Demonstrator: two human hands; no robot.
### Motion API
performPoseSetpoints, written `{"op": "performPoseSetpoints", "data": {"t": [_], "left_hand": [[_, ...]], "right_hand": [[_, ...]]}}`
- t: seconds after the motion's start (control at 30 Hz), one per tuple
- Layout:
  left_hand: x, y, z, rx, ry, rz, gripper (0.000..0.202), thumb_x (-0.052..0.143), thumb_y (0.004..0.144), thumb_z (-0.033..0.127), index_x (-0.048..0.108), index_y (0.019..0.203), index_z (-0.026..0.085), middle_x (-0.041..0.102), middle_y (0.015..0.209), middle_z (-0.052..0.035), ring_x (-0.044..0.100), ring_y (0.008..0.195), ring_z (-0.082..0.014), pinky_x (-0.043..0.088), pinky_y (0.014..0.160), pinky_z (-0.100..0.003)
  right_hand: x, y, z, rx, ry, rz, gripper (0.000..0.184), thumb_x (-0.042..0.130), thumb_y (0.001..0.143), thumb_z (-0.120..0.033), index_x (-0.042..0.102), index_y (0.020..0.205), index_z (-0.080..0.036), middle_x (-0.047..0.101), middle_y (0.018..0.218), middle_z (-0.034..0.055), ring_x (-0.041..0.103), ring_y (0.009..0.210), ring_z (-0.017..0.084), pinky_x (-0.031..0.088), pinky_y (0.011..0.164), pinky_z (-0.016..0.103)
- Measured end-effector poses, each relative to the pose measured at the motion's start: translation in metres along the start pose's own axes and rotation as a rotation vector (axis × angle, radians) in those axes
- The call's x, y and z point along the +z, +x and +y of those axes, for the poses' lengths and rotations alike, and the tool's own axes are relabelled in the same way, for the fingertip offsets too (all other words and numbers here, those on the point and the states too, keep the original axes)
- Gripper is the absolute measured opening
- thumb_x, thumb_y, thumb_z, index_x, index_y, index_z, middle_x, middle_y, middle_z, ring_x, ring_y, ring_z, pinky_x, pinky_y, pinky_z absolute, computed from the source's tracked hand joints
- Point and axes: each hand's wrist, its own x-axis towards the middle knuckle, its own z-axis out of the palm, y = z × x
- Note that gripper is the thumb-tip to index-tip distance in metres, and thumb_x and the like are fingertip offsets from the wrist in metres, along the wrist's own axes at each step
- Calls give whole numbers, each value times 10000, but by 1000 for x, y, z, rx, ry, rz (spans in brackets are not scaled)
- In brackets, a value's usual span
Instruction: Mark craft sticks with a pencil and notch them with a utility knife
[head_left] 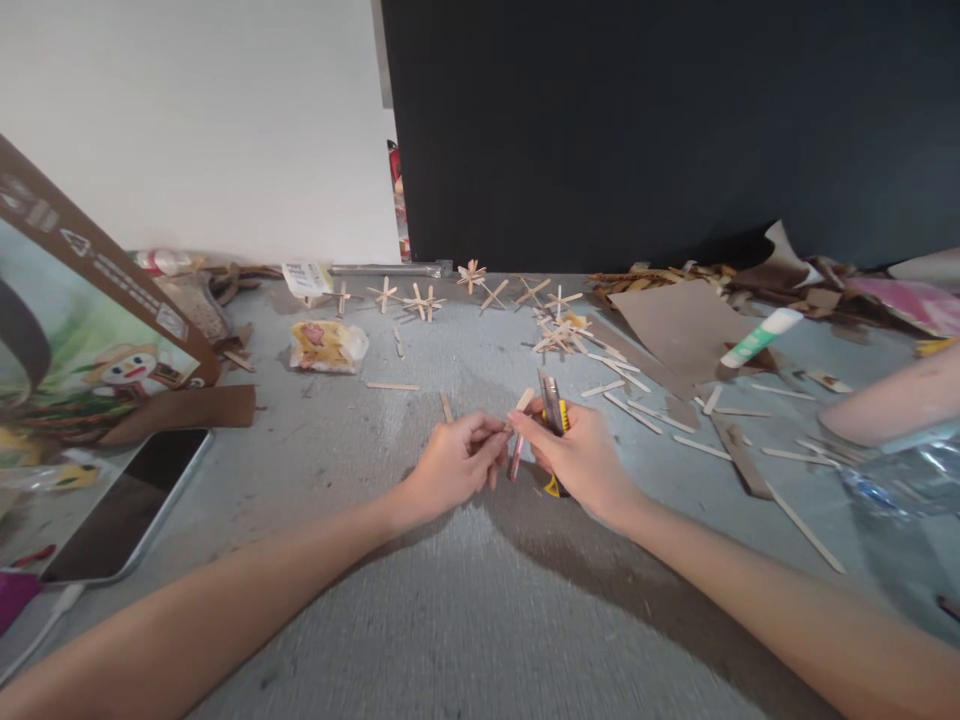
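Note:
My right hand (589,455) is closed around a yellow and black utility knife (555,410). Its thumb and index finger also grip a pale wooden craft stick (524,400); a reddish strip (515,458) shows just below. My left hand (459,462) is closed, with its fingertips pinched together and almost meeting those of the right hand. Whatever lies between the left fingers is too small or hidden to name. Beyond the left knuckles, a short brown stick (446,407) points away, and a single craft stick (393,386) lies flat farther off.
Several crossed-stick pieces (425,303) line the back by a dark panel (660,130). Loose sticks, brown cardboard (686,325) and a green-white glue tube (761,338) lie right, near another person's arm (892,400). A wrapped snack (328,346), phone (131,505) and printed box (97,300) occupy the left.

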Motion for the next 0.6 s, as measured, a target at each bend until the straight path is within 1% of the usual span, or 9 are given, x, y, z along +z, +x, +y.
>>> {"op": "performPoseSetpoints", "data": {"t": [0.07,0.13,0.2,0.3,0.37,0.6], "left_hand": [[0,0,-1,-15,7,4,263,601,949,443,589,910,183,618,627,29,541,441,-75,367,399,-183],[0,-1,-1,-24,4,10,269,614,942,449,588,905,184,620,627,31,542,435,-74,362,394,-181],[0,-1,1,-33,-2,23,284,619,938,465,598,911,183,615,618,33,539,429,-75,359,386,-180],[-1,-1,4,-28,-16,50,318,620,934,495,620,928,177,606,600,34,531,414,-76,353,374,-181],[-1,-1,5,-21,-19,55,329,622,932,501,630,930,173,609,601,32,534,414,-77,356,375,-183],[-1,-1,3,-25,-4,33,313,617,937,493,608,919,181,607,618,33,528,428,-73,358,395,-189]], "right_hand": [[-1,2,2,1,30,38,417,729,815,-598,614,783,-198,417,475,-75,356,418,97,278,412,244],[-2,3,4,3,48,46,407,732,822,-588,626,819,-194,420,474,-79,354,416,93,282,413,239],[0,3,5,19,64,14,415,742,807,-595,627,831,-197,420,474,-83,353,408,92,282,404,235],[3,1,4,71,98,-63,447,775,750,-619,609,807,-208,417,468,-88,357,394,95,292,389,237],[5,0,3,94,112,-89,456,793,724,-619,597,789,-212,420,466,-87,360,394,97,299,387,239],[0,3,4,89,159,-10,409,777,776,-569,593,775,-204,387,451,-96,322,394,83,259,391,231]]}}
